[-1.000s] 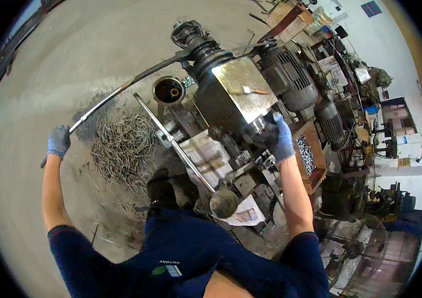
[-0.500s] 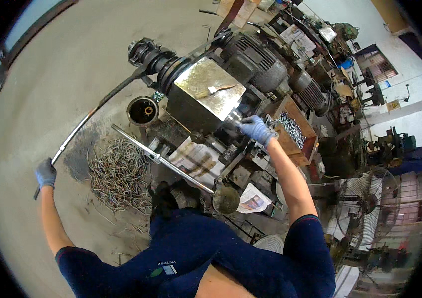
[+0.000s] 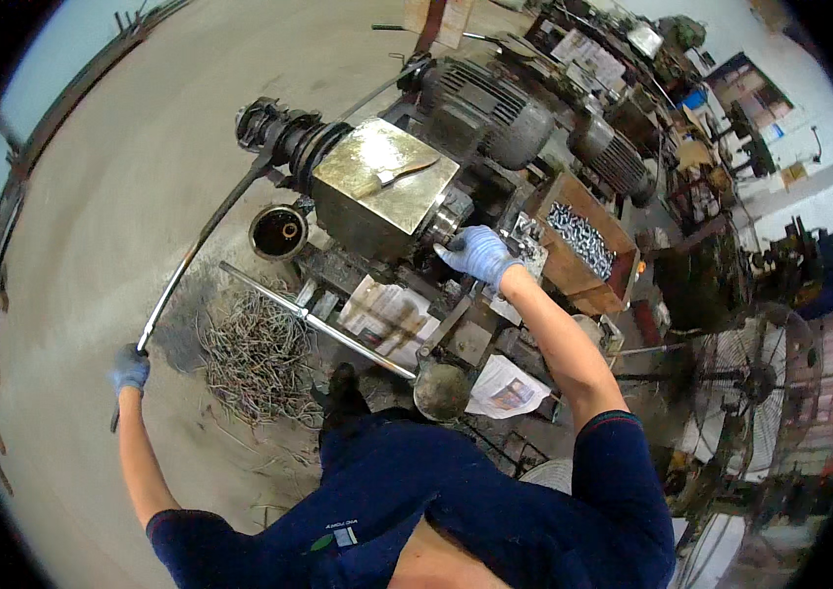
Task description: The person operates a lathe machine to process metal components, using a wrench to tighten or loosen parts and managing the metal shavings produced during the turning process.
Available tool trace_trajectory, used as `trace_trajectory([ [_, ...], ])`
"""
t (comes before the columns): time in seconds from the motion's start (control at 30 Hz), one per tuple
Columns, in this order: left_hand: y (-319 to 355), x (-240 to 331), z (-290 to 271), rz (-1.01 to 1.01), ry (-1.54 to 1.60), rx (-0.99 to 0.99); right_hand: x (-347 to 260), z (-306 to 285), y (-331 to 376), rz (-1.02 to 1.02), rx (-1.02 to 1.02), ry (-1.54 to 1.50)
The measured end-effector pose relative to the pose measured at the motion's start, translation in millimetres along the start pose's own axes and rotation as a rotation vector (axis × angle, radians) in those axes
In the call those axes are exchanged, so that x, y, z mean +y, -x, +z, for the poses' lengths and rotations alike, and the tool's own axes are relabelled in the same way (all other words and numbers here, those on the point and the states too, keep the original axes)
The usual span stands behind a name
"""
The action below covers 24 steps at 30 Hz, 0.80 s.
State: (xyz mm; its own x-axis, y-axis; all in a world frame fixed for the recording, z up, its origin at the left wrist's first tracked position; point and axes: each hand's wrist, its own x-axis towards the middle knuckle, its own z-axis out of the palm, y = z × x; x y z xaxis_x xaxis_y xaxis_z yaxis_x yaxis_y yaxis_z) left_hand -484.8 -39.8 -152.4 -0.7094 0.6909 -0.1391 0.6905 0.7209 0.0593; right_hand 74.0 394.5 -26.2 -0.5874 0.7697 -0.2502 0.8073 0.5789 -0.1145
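Observation:
My left hand (image 3: 129,368), in a grey-blue work glove, is closed round the lower part of a long metal lever (image 3: 181,265). The lever runs up to the shaft end of a greasy machine with a box-shaped metal housing (image 3: 382,172). My right hand (image 3: 480,257), gloved alike, is at the round metal chuck (image 3: 446,216) on the housing's near right side. Its thumb and fingers are bent together; what is between them is hidden. A brush (image 3: 397,177) lies on the housing's top.
A wooden box (image 3: 623,275) of small shiny metal parts stands right of my right hand. A steel bar (image 3: 318,324) crosses in front of me. Left of it lie a heap of metal shavings (image 3: 255,353) and an oily pot (image 3: 279,233). A caged fan (image 3: 755,383) stands at right.
My left hand has moved right and slightly down with the lever, which now stands steeper. My right hand stays by the chuck. The whole view has shifted a little.

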Motion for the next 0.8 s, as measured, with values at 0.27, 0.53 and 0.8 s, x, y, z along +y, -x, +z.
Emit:
trace_trajectory([
  [0.27, -59, 101, -25, 0.353, -0.029, 0.208, -1, -16, 72, -0.007, 0.318, -0.187],
  [0.53, -90, 95, -31, 0.237, -0.160, 0.266, 21, 4, 59, 0.296, 0.167, -1.469],
  [0.8, -24, 29, -18, -0.132, 0.018, -0.156, 11, -14, 45, 0.305, -0.048, -1.803],
])
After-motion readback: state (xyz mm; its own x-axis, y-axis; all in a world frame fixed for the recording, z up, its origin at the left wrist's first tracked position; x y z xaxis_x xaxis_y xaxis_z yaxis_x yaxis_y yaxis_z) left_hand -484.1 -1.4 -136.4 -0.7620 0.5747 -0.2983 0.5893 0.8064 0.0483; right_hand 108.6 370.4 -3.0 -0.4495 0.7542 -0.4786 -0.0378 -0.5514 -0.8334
